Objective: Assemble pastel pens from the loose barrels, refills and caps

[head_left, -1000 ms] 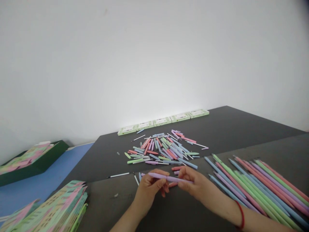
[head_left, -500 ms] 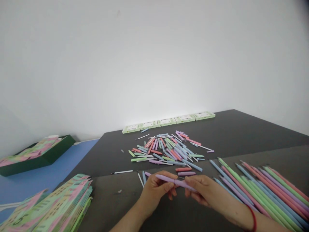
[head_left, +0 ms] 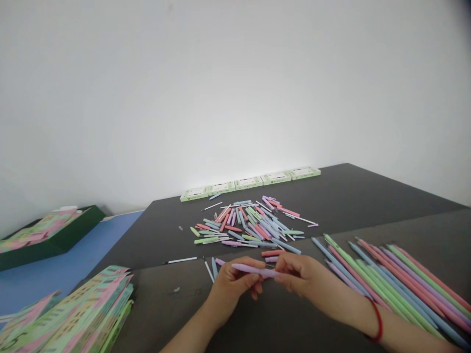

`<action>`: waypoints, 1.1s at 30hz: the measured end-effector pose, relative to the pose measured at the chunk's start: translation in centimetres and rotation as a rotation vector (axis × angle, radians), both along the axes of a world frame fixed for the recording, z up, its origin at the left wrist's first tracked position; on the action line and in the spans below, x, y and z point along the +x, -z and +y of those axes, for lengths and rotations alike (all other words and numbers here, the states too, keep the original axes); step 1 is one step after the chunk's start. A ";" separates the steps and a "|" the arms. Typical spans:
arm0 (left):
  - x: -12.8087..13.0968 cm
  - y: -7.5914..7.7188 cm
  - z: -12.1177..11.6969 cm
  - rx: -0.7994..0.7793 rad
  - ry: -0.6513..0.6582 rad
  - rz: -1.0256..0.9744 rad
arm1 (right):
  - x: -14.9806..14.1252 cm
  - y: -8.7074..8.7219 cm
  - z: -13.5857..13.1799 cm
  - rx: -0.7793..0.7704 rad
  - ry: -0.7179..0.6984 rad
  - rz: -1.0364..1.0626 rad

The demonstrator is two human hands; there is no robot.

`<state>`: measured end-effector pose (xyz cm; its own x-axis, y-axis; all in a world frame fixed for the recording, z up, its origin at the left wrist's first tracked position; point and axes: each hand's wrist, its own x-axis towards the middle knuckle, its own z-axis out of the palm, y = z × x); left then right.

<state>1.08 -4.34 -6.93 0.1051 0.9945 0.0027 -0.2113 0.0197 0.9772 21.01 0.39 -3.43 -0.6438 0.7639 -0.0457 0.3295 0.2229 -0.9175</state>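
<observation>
A lilac pen lies level between my two hands above the near part of the black table. My left hand pinches its left half between thumb and fingers. At its other end, my right hand grips with thumb and fingertips, wrist circled by a red band. A red pen part and a purple one lie just beyond the hands. Beside the left hand rest a blue pen part and a white refill. Farther off spreads a loose heap of pastel pen parts with white refills.
Long pastel pens lie in a row at the right. Flat green boxes line the wall edge. Printed folded packs are stacked at the near left, and a dark green tray stands on a blue surface.
The right hand has shifted its hold along the lilac pen towards the left hand. The left hand keeps its pinch. The view swung slightly and came back.
</observation>
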 end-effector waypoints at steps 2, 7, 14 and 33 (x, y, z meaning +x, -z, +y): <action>0.0 0.0 0.0 0.002 0.006 0.000 | 0.1 -0.4 -0.1 -0.146 -0.054 -0.070; 0.0 -0.1 0.0 0.005 0.018 0.008 | 0.1 -0.5 0.0 -0.001 -0.035 0.008; 0.0 -0.2 0.0 -0.007 0.051 0.007 | 0.0 -0.5 -0.1 -0.044 -0.067 0.027; 0.1 -1.0 -0.2 0.026 0.064 0.041 | -0.1 1.1 -0.5 -0.502 -0.199 0.187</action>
<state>1.20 -4.57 -5.96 0.1692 0.9853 0.0225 -0.1705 0.0068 0.9853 20.86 -0.15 -4.53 -0.8049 0.5413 -0.2433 0.1477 -0.2145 -0.9655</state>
